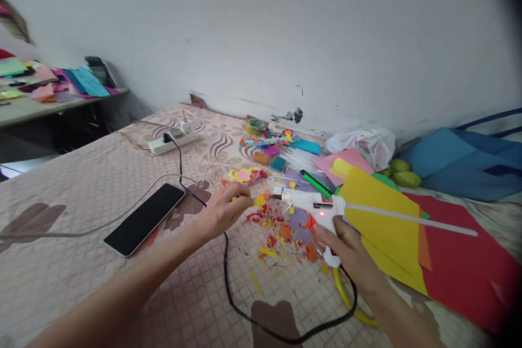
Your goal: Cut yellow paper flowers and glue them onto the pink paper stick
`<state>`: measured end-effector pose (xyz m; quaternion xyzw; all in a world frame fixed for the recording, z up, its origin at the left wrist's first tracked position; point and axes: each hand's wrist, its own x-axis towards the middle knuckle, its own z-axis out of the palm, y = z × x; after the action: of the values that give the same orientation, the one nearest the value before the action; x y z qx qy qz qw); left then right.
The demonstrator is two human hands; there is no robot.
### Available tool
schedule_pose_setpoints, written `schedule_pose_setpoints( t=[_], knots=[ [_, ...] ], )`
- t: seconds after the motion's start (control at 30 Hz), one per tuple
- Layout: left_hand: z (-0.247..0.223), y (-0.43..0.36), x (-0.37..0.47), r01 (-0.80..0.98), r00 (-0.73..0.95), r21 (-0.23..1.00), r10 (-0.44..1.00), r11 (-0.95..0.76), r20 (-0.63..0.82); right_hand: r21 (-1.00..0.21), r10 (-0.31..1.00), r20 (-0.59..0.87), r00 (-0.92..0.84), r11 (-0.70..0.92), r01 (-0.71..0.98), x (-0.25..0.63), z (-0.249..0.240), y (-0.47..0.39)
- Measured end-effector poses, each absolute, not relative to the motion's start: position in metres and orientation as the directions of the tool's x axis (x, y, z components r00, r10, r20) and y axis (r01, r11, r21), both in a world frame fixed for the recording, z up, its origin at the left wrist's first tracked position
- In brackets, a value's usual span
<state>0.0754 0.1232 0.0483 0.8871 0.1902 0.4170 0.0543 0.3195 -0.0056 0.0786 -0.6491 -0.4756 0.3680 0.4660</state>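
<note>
A white glue gun with an orange trigger and a lit red light is in my right hand, whose fingers wrap round its handle. A long clear glue stick sticks out of its back end. Its nozzle points left, close beside a small yellow and orange paper piece. That piece is at the fingertips of my left hand, which is closed in a pinch on it. Paper scraps in red, yellow and orange lie below the nozzle.
A black phone lies left of my left hand. The gun's black cord loops across the front. Behind is a power strip. Yellow sheets and red sheets lie at right, near a green cutter.
</note>
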Motion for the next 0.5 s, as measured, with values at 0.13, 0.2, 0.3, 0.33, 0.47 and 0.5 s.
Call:
schedule_pose_setpoints(
  t=[0.13, 0.2, 0.3, 0.33, 0.47, 0.5],
  knots=[
    [0.050, 0.125, 0.070, 0.283, 0.654, 0.022, 0.209, -0.959, 0.727, -0.890, 0.983, -0.009, 0.182, -0.090, 0.446, 0.314, 0.090, -0.009],
    [0.052, 0.127, 0.069, 0.252, 0.672, -0.034, 0.149, -0.967, 0.726, -0.860, 0.991, 0.005, 0.131, -0.062, 0.506, 0.312, 0.093, -0.010],
    [0.053, 0.129, 0.070, 0.228, 0.670, -0.083, 0.094, -0.970, 0.736, -0.832, 0.999, -0.003, 0.051, -0.030, 0.555, 0.312, 0.095, -0.010],
    [0.054, 0.129, 0.071, 0.223, 0.671, -0.087, 0.089, -0.971, 0.736, -0.824, 0.999, -0.005, 0.034, -0.023, 0.566, 0.312, 0.095, -0.010],
    [0.055, 0.129, 0.073, 0.191, 0.679, -0.054, 0.092, -0.980, 0.729, -0.805, 1.000, -0.005, 0.026, -0.019, 0.592, 0.312, 0.092, -0.009],
    [0.056, 0.129, 0.073, 0.183, 0.679, -0.052, 0.089, -0.982, 0.728, -0.802, 0.999, 0.000, 0.034, -0.020, 0.597, 0.312, 0.092, -0.009]
  ],
)
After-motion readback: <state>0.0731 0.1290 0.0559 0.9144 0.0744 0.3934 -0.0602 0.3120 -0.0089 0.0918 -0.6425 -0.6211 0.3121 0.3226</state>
